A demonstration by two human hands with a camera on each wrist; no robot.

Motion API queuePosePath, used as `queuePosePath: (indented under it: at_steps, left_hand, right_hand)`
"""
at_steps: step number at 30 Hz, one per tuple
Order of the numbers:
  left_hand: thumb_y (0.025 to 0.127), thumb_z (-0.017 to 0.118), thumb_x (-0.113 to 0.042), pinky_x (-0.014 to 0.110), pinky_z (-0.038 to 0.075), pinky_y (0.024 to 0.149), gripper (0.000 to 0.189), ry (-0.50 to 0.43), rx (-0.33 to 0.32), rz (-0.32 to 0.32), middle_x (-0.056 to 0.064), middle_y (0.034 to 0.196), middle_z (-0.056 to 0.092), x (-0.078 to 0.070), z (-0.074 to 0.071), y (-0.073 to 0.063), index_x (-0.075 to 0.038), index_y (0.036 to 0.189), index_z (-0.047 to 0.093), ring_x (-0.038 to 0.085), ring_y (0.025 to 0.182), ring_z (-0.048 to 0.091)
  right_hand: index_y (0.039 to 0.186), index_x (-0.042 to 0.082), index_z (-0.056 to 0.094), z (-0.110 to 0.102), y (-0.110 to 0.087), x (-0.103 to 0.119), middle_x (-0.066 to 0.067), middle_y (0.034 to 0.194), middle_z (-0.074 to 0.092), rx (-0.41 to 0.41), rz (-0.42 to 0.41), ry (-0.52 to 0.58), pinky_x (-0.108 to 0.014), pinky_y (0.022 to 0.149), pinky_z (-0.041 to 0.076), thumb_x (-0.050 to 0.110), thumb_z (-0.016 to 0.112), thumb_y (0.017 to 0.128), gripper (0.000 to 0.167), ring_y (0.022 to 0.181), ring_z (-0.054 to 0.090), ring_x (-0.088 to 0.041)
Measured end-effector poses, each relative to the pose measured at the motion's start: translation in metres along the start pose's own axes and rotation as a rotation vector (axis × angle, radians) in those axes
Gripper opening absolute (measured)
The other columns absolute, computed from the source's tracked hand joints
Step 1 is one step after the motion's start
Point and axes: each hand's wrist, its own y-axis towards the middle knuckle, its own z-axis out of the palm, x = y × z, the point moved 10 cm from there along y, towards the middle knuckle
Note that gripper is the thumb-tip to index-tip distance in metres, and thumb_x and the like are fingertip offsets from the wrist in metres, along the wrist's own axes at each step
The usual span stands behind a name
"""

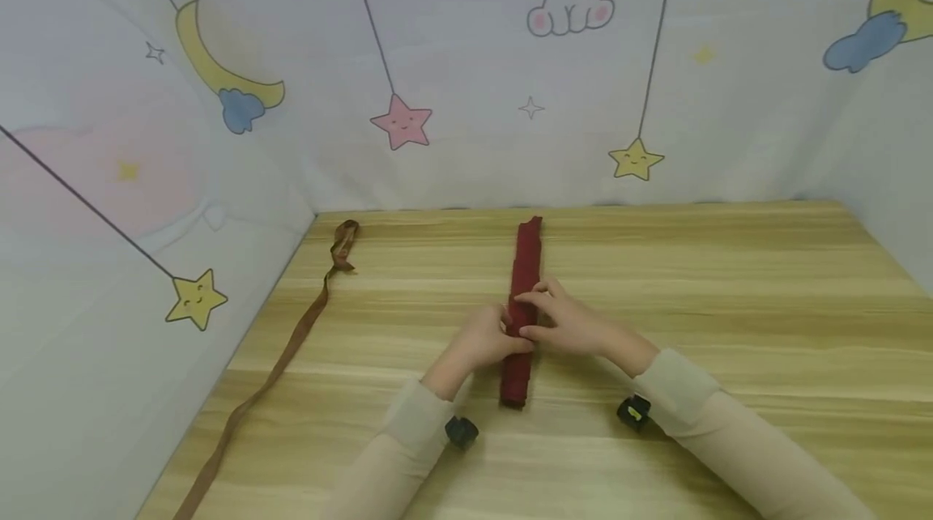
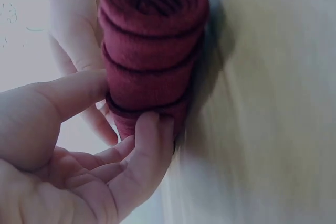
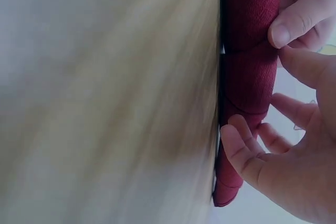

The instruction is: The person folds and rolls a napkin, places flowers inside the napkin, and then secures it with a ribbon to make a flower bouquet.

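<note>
A dark red cloth point(image 1: 526, 261), rolled into a long narrow tube, lies on the wooden table, running away from the person. Its spiral end shows in the left wrist view, where wrapped edges of the cloth roll point(image 2: 149, 56) step along its length. My left hand point(image 1: 483, 338) grips the roll's left side near the middle, thumb on top and fingers lower down. From the right, my right hand point(image 1: 572, 326) holds it slightly farther along, thumb close to the left thumb. In the right wrist view, the right fingers point(image 3: 242, 148) bend against the cloth.
A long brown ribbon point(image 1: 291, 346) stretches along the table's left side, bunched at its far end. White curtains printed with stars and moons point(image 1: 481, 155) stand behind the table point(image 1: 729, 277) and at both sides. Small black devices point(image 1: 462, 432) sit by both wrists.
</note>
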Motion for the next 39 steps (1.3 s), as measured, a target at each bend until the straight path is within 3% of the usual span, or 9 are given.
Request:
queuePosePath:
  at_steps: [4, 11, 16, 23, 28, 33, 39]
  left_hand:
    - [0.08, 0.078, -0.022, 0.021, 0.03, 0.043, 0.029, -0.066, 0.01, 0.007, -0.004, 0.056, 0.042, -0.005, 0.008, -0.003, -0.001, 0.085, 0.058, 0.008, 0.047, 0.036]
    - [0.079, 0.08, -0.022, 0.025, 0.045, 0.048, 0.036, -0.172, 0.015, -0.018, 0.005, 0.067, 0.058, -0.008, 0.021, -0.006, 0.001, 0.091, 0.055, 0.013, 0.052, 0.056]
    - [0.075, 0.082, -0.018, 0.025, 0.048, 0.047, 0.036, -0.209, 0.01, -0.005, 0.006, 0.066, 0.06, -0.013, 0.028, -0.009, 0.0, 0.088, 0.054, 0.013, 0.05, 0.058]
    - [0.075, 0.083, -0.018, 0.024, 0.047, 0.046, 0.037, -0.215, 0.044, -0.003, 0.005, 0.063, 0.06, -0.022, 0.039, -0.016, 0.0, 0.088, 0.053, 0.015, 0.051, 0.06]
    - [0.075, 0.082, -0.017, 0.025, 0.049, 0.049, 0.037, -0.232, 0.075, -0.018, 0.006, 0.069, 0.06, -0.024, 0.048, -0.019, 0.001, 0.089, 0.054, 0.015, 0.053, 0.061]
    - [0.075, 0.083, -0.018, 0.026, 0.051, 0.051, 0.035, -0.258, 0.09, -0.016, 0.006, 0.072, 0.06, -0.026, 0.057, -0.021, -0.001, 0.086, 0.054, 0.013, 0.053, 0.06]
    - [0.075, 0.083, -0.018, 0.027, 0.052, 0.052, 0.038, -0.265, 0.095, -0.016, 0.006, 0.072, 0.06, -0.028, 0.062, -0.023, -0.001, 0.09, 0.052, 0.014, 0.053, 0.063]
  right_hand:
    - [0.138, 0.0, 0.047, -0.002, -0.007, 0.0, -0.017, 0.131, 0.037, -0.023, -0.025, 0.022, -0.037, 0.083, 0.044, 0.019, 0.06, 0.096, 0.048, 0.098, 0.048, -0.023]
    - [0.133, -0.003, 0.051, -0.003, -0.02, -0.003, -0.02, 0.137, 0.04, -0.033, -0.089, 0.101, -0.041, 0.09, 0.048, 0.013, 0.062, 0.094, 0.043, 0.108, 0.055, -0.027]
    - [0.132, -0.006, 0.05, -0.003, -0.03, -0.007, -0.023, 0.143, 0.038, -0.028, -0.093, 0.176, -0.041, 0.09, 0.05, 0.012, 0.063, 0.093, 0.045, 0.111, 0.056, -0.033]
    - [0.134, -0.003, 0.051, -0.005, -0.044, -0.01, -0.02, 0.146, 0.039, -0.054, -0.072, 0.135, -0.057, 0.103, 0.035, 0.016, 0.067, 0.09, 0.05, 0.135, 0.034, -0.042]
    - [0.132, -0.002, 0.053, -0.006, -0.053, -0.01, -0.018, 0.149, 0.038, -0.065, -0.07, 0.093, -0.06, 0.109, 0.025, 0.019, 0.069, 0.089, 0.051, 0.14, 0.025, -0.043]
    - [0.134, -0.002, 0.052, -0.004, -0.059, -0.013, -0.017, 0.15, 0.037, -0.041, -0.058, 0.11, -0.061, 0.109, 0.022, 0.025, 0.07, 0.088, 0.056, 0.142, 0.021, -0.043]
    - [0.136, -0.002, 0.05, -0.005, -0.062, -0.018, -0.017, 0.15, 0.037, -0.021, -0.032, 0.185, -0.06, 0.108, 0.027, 0.026, 0.071, 0.087, 0.06, 0.142, 0.022, -0.042]
